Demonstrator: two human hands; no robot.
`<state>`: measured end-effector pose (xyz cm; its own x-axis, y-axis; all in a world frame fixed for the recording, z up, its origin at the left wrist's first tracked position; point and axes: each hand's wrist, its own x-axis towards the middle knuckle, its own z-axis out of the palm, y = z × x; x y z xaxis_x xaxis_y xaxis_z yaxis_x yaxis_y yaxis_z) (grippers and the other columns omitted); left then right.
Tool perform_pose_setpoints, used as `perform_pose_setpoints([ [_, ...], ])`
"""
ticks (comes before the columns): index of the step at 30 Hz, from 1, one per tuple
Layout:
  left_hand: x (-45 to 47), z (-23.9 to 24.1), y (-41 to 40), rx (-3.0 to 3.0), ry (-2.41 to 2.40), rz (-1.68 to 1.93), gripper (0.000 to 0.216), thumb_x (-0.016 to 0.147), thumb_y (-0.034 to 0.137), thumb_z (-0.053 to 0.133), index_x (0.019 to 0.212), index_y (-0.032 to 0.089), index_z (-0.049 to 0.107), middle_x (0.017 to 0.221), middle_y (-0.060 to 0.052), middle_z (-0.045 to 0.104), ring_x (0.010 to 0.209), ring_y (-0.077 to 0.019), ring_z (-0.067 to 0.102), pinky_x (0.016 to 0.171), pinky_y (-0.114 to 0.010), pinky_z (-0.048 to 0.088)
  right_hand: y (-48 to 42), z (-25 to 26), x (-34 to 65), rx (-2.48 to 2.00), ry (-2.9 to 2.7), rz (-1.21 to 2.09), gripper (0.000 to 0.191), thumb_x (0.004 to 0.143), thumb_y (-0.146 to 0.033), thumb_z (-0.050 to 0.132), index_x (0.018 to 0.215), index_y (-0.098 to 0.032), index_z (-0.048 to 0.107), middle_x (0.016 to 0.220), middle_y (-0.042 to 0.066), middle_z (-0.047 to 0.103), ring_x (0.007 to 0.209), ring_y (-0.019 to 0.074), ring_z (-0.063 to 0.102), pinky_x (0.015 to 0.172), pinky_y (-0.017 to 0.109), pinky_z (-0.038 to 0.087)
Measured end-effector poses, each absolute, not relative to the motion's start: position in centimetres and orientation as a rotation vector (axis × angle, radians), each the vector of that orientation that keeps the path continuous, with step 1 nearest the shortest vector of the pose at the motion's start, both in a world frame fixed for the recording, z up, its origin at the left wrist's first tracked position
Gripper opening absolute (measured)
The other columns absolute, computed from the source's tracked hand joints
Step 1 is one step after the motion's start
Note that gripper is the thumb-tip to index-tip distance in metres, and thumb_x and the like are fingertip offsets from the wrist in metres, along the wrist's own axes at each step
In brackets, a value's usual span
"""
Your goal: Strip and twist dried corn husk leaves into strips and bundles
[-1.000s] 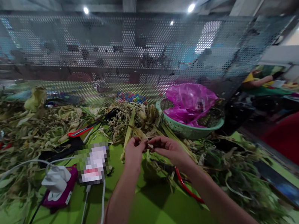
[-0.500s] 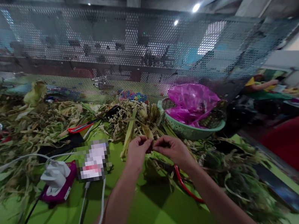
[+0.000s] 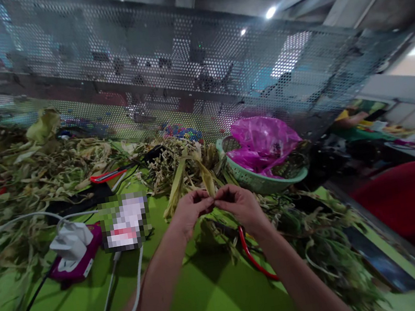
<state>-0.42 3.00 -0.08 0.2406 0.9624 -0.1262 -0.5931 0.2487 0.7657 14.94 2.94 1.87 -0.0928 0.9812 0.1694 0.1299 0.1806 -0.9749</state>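
My left hand and my right hand meet at their fingertips above the green table. Both are closed in a pinch at the lower end of a pale yellow-green dried leaf. The exact bit between the fingers is small and partly covered by them. Another long dried leaf slants down just left of the hands. Beneath my right wrist lies a tool with a red curved handle, its other end hidden among leaves.
A green basket with a purple plastic bag stands behind my right hand. Dried leaves heap along the back left. Left of my arms lie a phone, a purple power strip and white cables. Red-handled pliers rest farther back.
The fingertips of both hands have come together, the right hand shifting slightly left and up. More of the dried leaf shows above them. The whole view has shifted slightly.
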Motion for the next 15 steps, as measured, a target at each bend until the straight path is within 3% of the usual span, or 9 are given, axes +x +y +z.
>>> perform_pose_setpoints([
  [7, -0.58, 0.04, 2.9, 0.53, 0.689, 1.166, 0.04, 0.042, 0.023, 0.091, 0.066, 0.015, 0.06, 0.066, 0.002, 0.061, 0.059, -0.0088, 0.057, 0.065, -0.024, 0.052, 2.59, 2.62, 15.06, -1.125, -1.522, 1.116, 0.018, 0.064, -0.03, 0.081, 0.077, -0.021, 0.073, 0.076, 0.0, 0.07, 0.073, 0.0169, 0.063, 0.076, 0.031, 0.05],
  [15, -0.7, 0.17, 2.84, 0.602, 0.709, 1.107, 0.028, 0.056, 0.017, 0.083, 0.069, 0.014, 0.058, 0.063, 0.001, 0.059, 0.057, -0.0091, 0.056, 0.061, -0.023, 0.048, 2.53, 2.46, 15.15, -1.127, -1.606, 1.002, 0.017, 0.067, -0.03, 0.079, 0.078, -0.02, 0.069, 0.074, 0.0, 0.068, 0.071, 0.0165, 0.063, 0.071, 0.028, 0.05],
])
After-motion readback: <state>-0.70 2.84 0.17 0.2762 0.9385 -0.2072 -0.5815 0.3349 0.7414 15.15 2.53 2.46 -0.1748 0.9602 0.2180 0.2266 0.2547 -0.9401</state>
